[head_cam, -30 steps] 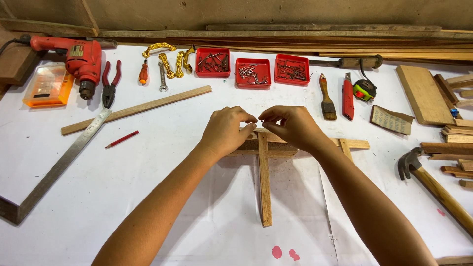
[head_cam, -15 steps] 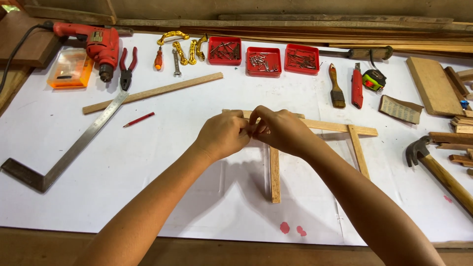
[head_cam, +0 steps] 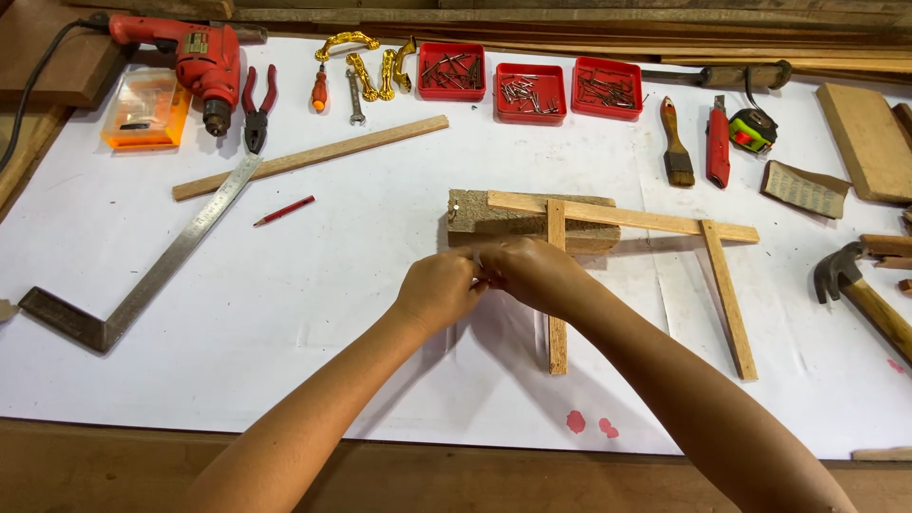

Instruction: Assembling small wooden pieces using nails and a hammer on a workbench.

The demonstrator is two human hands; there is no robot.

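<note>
I am between fixings on the frame, I judge, sorting something small at my fingertips; both hands meet just near of the block that props the frame's left end. My left hand is curled, fingers pinched toward the right; my right hand is curled over it, knuckles up, fingertips touching the left's. Something thin and pale shows between them, perhaps a nail; I cannot tell for sure. The frame lies flat at mid-table, its long strip running left to right, two legs pointing near; my right wrist crosses the left leg. The next move, I judge, calls for a steady pinch on the piece and a free hand; the hammer lies well apart at the right; nail trays sit far.
</note>
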